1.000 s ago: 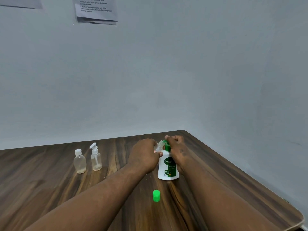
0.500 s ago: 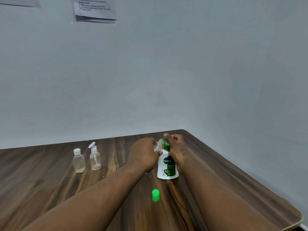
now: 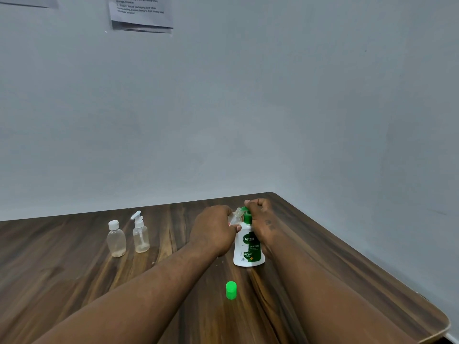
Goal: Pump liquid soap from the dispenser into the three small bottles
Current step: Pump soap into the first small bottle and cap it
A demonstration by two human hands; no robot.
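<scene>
A white and green soap dispenser stands on the wooden table. My right hand curls over its green pump head. My left hand grips a small clear bottle, tilted with its open neck against the pump spout. Most of that bottle is hidden in my fingers. Two more small clear bottles stand to the left: one with a white screw cap and one with a white pump top. A bright green cap stands on the table in front of the dispenser.
The table's right edge runs diagonally close to a grey wall. Printed paper sheets hang on the wall high up. Bare wood lies between the two left bottles and my left forearm.
Both hands keep their hold at the pump head, with barely any shift. The view has drifted slightly.
</scene>
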